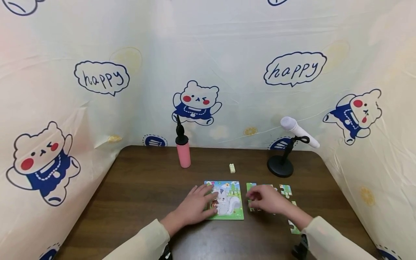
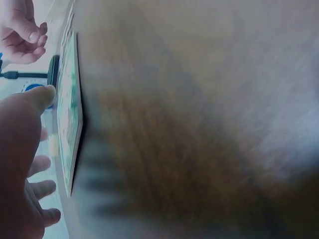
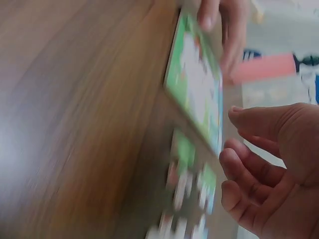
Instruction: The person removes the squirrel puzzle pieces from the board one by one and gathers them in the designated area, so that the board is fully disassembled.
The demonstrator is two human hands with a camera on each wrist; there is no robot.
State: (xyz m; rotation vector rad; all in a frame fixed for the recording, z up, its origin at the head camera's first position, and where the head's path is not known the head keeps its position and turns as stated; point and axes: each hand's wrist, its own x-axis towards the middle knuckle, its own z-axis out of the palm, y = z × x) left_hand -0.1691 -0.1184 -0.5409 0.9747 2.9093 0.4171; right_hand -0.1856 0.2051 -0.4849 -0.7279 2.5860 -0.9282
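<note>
A square picture board (image 1: 232, 211) with a white squirrel on a green and blue ground lies flat on the table. My left hand (image 1: 196, 205) spreads its fingers over the board's left side; the left wrist view has the thumb (image 2: 44, 97) close over its surface. Right of the board lie several loose jigsaw pieces (image 1: 286, 190), partly covered by my right hand (image 1: 269, 199). In the right wrist view its fingers (image 3: 244, 174) are loosely bent, the thumb stands apart from them, and nothing is between them. Green pieces (image 3: 185, 149) lie below that hand beside the board.
On the brown table (image 1: 139, 195), a pink hand pump (image 1: 183, 155) with a black top stands at the back. A small pale toy brick (image 1: 232, 168) lies behind the board. At the back right, a white microphone (image 1: 299, 130) sits on a black stand (image 1: 280, 167). A printed cloth (image 1: 227, 72) hangs around the table.
</note>
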